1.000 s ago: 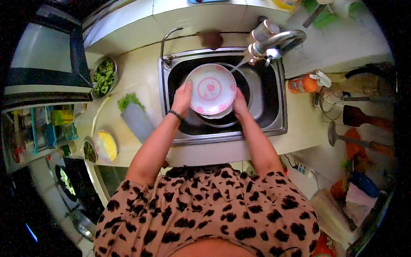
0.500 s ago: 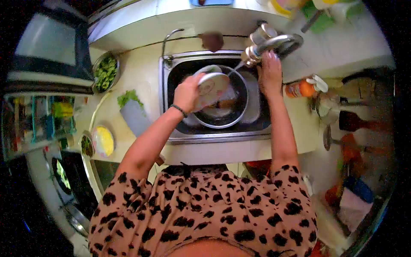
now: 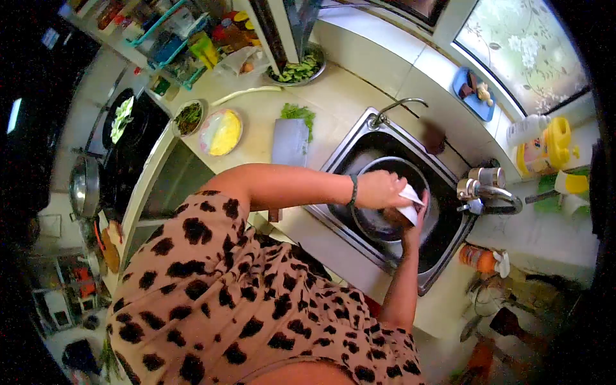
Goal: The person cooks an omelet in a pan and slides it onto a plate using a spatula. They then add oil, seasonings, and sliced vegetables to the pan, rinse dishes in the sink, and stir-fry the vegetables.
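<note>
Over the sink, my left hand (image 3: 380,190) grips a white bowl (image 3: 410,204) by its edge. The bowl is tipped on its side. My right hand (image 3: 420,217) holds the same bowl from the other side, its fingers wrapped at the rim. Below both hands a round metal basin (image 3: 364,224) sits in the dark sink (image 3: 438,253); its contents are mostly hidden by the hands. The chrome faucet (image 3: 478,196) stands at the sink's right side, and no stream of water shows from it.
A cleaver (image 3: 290,142) lies left of the sink beside chopped greens (image 3: 298,115). Farther left are a plate of yellow food (image 3: 223,133), a small bowl of herbs (image 3: 188,119) and a bowl of leaves (image 3: 298,69). An orange spray bottle (image 3: 478,258) is right of the sink.
The view has turned toward the left. My right hand has left the faucet and taken hold of the bowl with my left hand. The water stream no longer shows.
</note>
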A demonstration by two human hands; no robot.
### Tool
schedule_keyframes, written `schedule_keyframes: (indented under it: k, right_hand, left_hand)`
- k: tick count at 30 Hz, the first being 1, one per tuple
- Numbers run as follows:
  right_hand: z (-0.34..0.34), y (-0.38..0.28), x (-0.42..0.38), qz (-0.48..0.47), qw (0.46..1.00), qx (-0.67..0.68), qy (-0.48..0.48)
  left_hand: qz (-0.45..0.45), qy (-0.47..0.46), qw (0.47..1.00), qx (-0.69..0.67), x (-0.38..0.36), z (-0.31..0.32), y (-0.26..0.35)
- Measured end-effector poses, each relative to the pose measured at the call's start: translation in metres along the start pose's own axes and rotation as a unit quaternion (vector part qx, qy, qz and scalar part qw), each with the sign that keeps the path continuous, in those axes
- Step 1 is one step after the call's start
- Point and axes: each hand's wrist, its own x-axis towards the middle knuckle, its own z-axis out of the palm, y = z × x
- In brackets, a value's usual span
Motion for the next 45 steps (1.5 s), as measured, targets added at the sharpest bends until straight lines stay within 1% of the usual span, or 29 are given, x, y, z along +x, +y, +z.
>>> schedule_keyframes:
  k: [3, 4, 5, 6, 9, 11, 12, 14, 16, 17, 18, 19, 20, 21, 22, 24, 25, 26, 28, 29, 30, 32, 33, 34, 36, 38, 40, 43, 45]
  right_hand:
    - [-0.006, -0.004, 0.003, -0.001, 0.999, -0.046, -0.007]
    - [-0.002, -0.01, 0.006, -0.016, 0.998, -0.065, -0.008]
    - [0.0, -0.015, 0.0, 0.002, 0.999, 0.042, 0.028]
    - [-0.012, -0.007, 0.003, -0.024, 0.997, -0.037, 0.056]
    - [-0.028, -0.008, 0.005, -0.076, 0.991, -0.101, 0.032]
    - [-0.025, -0.027, 0.008, -0.115, 0.993, -0.017, 0.028]
    - [-0.008, -0.064, 0.003, -0.094, 0.993, -0.058, 0.042]
    - [-0.001, -0.101, 0.001, -0.143, 0.987, -0.044, 0.062]
    - [-0.003, -0.103, 0.002, -0.215, 0.966, -0.127, 0.067]
    - [-0.003, -0.101, 0.001, -0.171, 0.964, -0.197, 0.052]
    - [-0.005, -0.097, 0.004, -0.131, 0.954, -0.268, 0.033]
    - [0.002, -0.1, 0.006, -0.192, 0.933, -0.298, 0.068]
    - [0.004, -0.106, 0.001, -0.242, 0.945, -0.216, 0.03]
    - [0.012, -0.108, 0.003, -0.165, 0.974, -0.154, 0.016]
    - [0.013, -0.109, 0.007, -0.088, 0.991, -0.099, 0.003]
    - [0.006, -0.078, 0.036, -0.115, 0.989, -0.056, -0.08]
    - [-0.004, -0.068, 0.051, -0.149, 0.954, -0.236, -0.109]
    - [0.013, -0.072, 0.056, -0.153, 0.952, -0.235, -0.124]
    - [0.036, -0.075, 0.054, -0.055, 0.972, -0.194, -0.121]
    - [0.067, -0.106, 0.044, 0.007, 0.97, -0.186, -0.158]
    - [0.092, -0.129, 0.038, 0.01, 0.967, -0.192, -0.164]
    - [0.135, -0.157, 0.025, 0.165, 0.93, -0.208, -0.253]
    - [0.158, -0.153, 0.012, 0.11, 0.933, -0.217, -0.267]
    - [0.197, -0.169, -0.01, 0.165, 0.93, -0.19, -0.267]
    - [0.242, -0.128, -0.023, 0.125, 0.921, -0.194, -0.313]
    - [0.305, -0.103, -0.047, 0.127, 0.91, -0.194, -0.344]
    - [0.356, -0.055, -0.069, 0.144, 0.908, -0.174, -0.353]
    - [0.43, -0.002, -0.113, 0.229, 0.911, -0.135, -0.315]
    - [0.462, 0.057, -0.123, 0.229, 0.878, -0.114, -0.405]
  left_hand:
    - [-0.024, 0.011, 1.0, -0.005, -0.003, -0.01, 0.003]
    - [-0.01, 0.045, 0.999, -0.013, -0.004, -0.014, 0.0]
    - [0.004, 0.078, 0.997, -0.024, -0.007, -0.017, -0.001]
    - [-0.001, 0.081, 0.997, -0.021, -0.007, -0.027, 0.001]
    - [0.007, 0.079, 0.996, -0.047, -0.004, -0.05, 0.006]
    - [-0.013, 0.091, 0.993, -0.072, -0.004, -0.057, 0.002]
    - [-0.026, 0.098, 0.989, -0.109, -0.004, -0.059, 0.001]
    - [-0.019, 0.139, 0.987, -0.078, 0.002, -0.064, 0.001]
    - [0.036, 0.244, 0.968, -0.046, -0.003, -0.068, 0.001]
    - [0.007, 0.176, 0.978, -0.113, -0.008, -0.053, -0.005]
    - [0.0, 0.182, 0.977, -0.111, -0.015, -0.04, 0.0]
    - [-0.05, 0.214, 0.958, -0.185, -0.021, -0.032, 0.001]
    - [-0.103, 0.238, 0.931, -0.259, -0.031, -0.022, 0.0]
    - [-0.058, 0.299, 0.93, -0.205, -0.034, -0.022, -0.002]
    - [-0.147, 0.262, 0.883, -0.36, -0.036, -0.025, -0.001]
    - [-0.227, 0.264, 0.874, -0.339, -0.045, -0.003, -0.009]
    - [-0.282, 0.256, 0.842, -0.382, -0.05, 0.002, -0.009]
    - [-0.292, 0.265, 0.839, -0.375, -0.063, -0.006, -0.008]
    - [-0.422, 0.278, 0.74, -0.444, -0.089, -0.015, -0.002]
    - [-0.449, 0.292, 0.734, -0.418, -0.105, 0.002, -0.005]
    - [-0.472, 0.324, 0.708, -0.414, -0.128, -0.007, 0.001]
    - [-0.509, 0.349, 0.637, -0.462, -0.179, -0.018, 0.01]
    - [-0.491, 0.379, 0.598, -0.508, -0.21, -0.025, 0.014]
    - [-0.469, 0.408, 0.557, -0.551, -0.243, -0.033, 0.018]
    - [-0.492, 0.44, 0.467, -0.588, -0.31, -0.05, 0.032]
    - [-0.554, 0.455, 0.459, -0.526, -0.375, -0.072, 0.055]
    - [-0.604, 0.438, 0.399, -0.533, -0.439, -0.087, 0.073]
    - [-0.607, 0.445, 0.381, -0.538, -0.535, -0.081, 0.094]
    - [-0.625, 0.458, 0.318, -0.546, -0.585, -0.079, 0.097]
